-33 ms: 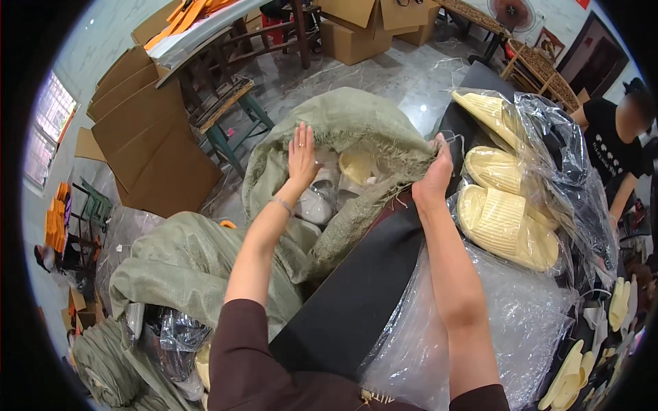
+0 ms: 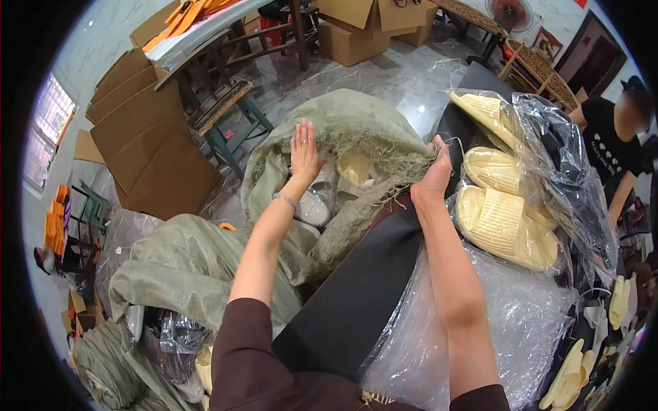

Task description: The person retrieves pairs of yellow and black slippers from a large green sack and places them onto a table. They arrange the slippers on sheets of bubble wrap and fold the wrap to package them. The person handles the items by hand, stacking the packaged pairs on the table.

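A woven green-grey sack [image 2: 343,106] gapes in front of me, its frayed edge hanging over part of the mouth. Inside lie a grey slipper [image 2: 314,207] and a pale yellow slipper [image 2: 356,170], apparently in clear bags; whatever is deeper is hidden. My left hand [image 2: 304,152] is open, fingers stretched flat and upward, at the left inner side of the mouth. My right hand [image 2: 434,175] is closed round the frayed edge at the right. Beside that hand, bagged yellow ribbed slippers [image 2: 508,226] lie on the dark tabletop [image 2: 363,288].
Clear plastic bags [image 2: 473,329] are spread under my right forearm. Another green sack [image 2: 185,260] bulges at the left, near folded cardboard [image 2: 151,137] and a green-legged stool [image 2: 229,130]. A co-worker [image 2: 613,137] is at the far right. Loose yellow slippers [image 2: 569,373] lie lower right.
My left hand has shifted very slightly up and right. The frayed edge has sagged a little over the yellow slipper in the sack. My right hand keeps its grip.
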Action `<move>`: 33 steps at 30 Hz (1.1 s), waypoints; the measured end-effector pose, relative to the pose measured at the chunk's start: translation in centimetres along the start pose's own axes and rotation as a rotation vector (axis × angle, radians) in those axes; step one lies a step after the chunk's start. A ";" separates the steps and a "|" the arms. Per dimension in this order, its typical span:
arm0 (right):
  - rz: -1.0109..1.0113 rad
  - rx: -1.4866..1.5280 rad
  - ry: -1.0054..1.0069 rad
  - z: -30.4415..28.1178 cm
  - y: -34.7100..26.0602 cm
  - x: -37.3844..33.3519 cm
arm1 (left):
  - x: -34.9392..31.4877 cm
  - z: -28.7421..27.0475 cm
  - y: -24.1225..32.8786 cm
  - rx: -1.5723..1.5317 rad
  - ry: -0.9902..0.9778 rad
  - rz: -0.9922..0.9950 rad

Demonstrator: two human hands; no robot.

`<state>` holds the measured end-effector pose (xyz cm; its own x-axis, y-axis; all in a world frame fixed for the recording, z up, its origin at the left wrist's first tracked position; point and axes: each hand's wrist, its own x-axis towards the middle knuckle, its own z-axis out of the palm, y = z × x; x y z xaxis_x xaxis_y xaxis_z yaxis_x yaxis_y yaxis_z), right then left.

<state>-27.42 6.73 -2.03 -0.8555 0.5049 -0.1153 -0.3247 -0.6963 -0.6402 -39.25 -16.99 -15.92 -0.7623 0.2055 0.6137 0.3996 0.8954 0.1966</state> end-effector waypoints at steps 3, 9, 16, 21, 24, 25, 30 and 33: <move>0.012 0.103 -0.074 -1.0 0.0 0.4 | 3.6 3.7 0.6 -0.057 -0.056 -0.038; -0.046 0.050 -0.229 0.0 0.9 -0.2 | 7.0 3.1 -3.7 -1.345 -0.335 -0.838; -0.857 -1.239 -0.290 1.6 1.9 -2.1 | 13.6 -22.6 3.8 -1.483 -0.809 -0.693; -0.527 -1.279 -0.431 0.8 1.8 -1.9 | 15.4 -19.0 0.9 -1.515 -0.662 -0.481; -0.568 -1.284 -0.287 0.5 1.3 -1.3 | 15.8 -15.9 -0.3 -1.527 -0.951 -0.446; -0.607 -1.261 -0.261 0.7 1.4 -1.5 | 16.4 -14.8 -1.8 -1.554 -0.919 -0.594; -0.554 -1.272 -0.390 1.8 2.7 -2.6 | 15.2 -8.8 -15.4 -0.906 -0.118 -1.165; -0.712 -1.420 -0.356 0.1 2.7 -1.2 | 12.8 -6.9 -7.7 -0.372 0.431 -0.793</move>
<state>-27.29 4.22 -3.56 -0.8137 0.2240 0.5363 -0.2330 0.7197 -0.6541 -48.56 -24.03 -4.29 -0.6576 -0.6308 0.4118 0.0427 0.5146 0.8564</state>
